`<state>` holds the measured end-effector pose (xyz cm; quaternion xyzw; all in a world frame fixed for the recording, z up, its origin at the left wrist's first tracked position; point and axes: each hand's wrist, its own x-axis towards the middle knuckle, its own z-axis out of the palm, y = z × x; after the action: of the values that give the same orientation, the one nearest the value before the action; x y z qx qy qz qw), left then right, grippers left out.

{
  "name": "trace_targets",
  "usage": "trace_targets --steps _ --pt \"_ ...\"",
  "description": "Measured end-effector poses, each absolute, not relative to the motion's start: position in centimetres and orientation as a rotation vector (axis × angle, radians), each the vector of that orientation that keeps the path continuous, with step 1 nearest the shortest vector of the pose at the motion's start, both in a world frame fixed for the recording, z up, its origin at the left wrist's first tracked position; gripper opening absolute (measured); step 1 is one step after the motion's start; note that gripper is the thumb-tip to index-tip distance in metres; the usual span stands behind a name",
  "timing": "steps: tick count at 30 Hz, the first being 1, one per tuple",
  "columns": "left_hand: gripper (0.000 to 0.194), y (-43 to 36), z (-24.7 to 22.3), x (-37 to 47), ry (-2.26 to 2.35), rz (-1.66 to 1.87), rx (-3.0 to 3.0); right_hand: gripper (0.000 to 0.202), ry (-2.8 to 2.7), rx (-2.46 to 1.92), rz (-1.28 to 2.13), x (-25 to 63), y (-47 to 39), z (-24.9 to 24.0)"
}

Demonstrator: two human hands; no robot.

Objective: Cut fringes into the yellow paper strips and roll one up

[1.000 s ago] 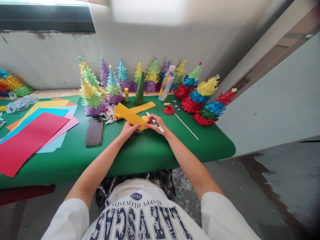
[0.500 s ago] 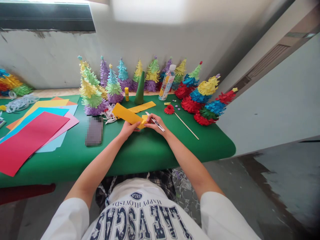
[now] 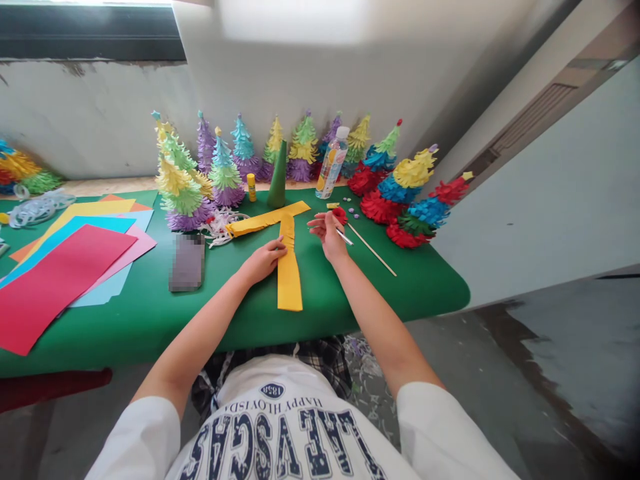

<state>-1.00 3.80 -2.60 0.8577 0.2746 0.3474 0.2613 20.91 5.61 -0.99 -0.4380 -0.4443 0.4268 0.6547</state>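
My left hand [image 3: 266, 259] grips the left edge of a yellow paper strip [image 3: 289, 283], which points toward me with small cuts along its upper part. To its right, my right hand [image 3: 330, 237] is raised off the strip with fingers partly spread, a slim white craft knife [image 3: 345, 237] tucked in it and mostly hidden by the palm. Behind both hands lies another yellow strip [image 3: 270, 218] with a fringed edge. A bare green paper cone [image 3: 278, 177] stands beyond it. Partly covered by my right fingers is a red paper curl [image 3: 340, 215].
Fringed paper trees [image 3: 227, 177] line the back, and several stand at right. A glue stick [image 3: 251, 188] and a bottle [image 3: 332, 165] are upright. A thin stick [image 3: 373, 250] lies right. Phone [image 3: 187, 263], white shreds [image 3: 223, 225] and coloured sheets [image 3: 70, 280] are left.
The yellow strip has turned from slanting between both hands to lying lengthwise toward me. My right hand has let go of it and moved right with the craft knife. My left hand keeps its hold.
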Motion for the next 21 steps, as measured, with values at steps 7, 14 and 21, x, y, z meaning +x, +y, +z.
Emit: trace_targets --steps 7,14,21 --pt "0.036 3.5 -2.2 -1.5 0.820 0.645 2.646 0.068 -1.091 -0.944 1.090 20.8 5.3 -1.0" --pt "0.028 3.7 -2.6 -1.4 0.881 0.587 2.740 0.043 -1.290 -0.991 1.250 20.8 4.6 -0.8" --pt "0.037 3.4 -2.0 -1.9 0.801 0.602 2.740 0.029 -1.541 -1.081 1.282 21.0 4.5 -0.8"
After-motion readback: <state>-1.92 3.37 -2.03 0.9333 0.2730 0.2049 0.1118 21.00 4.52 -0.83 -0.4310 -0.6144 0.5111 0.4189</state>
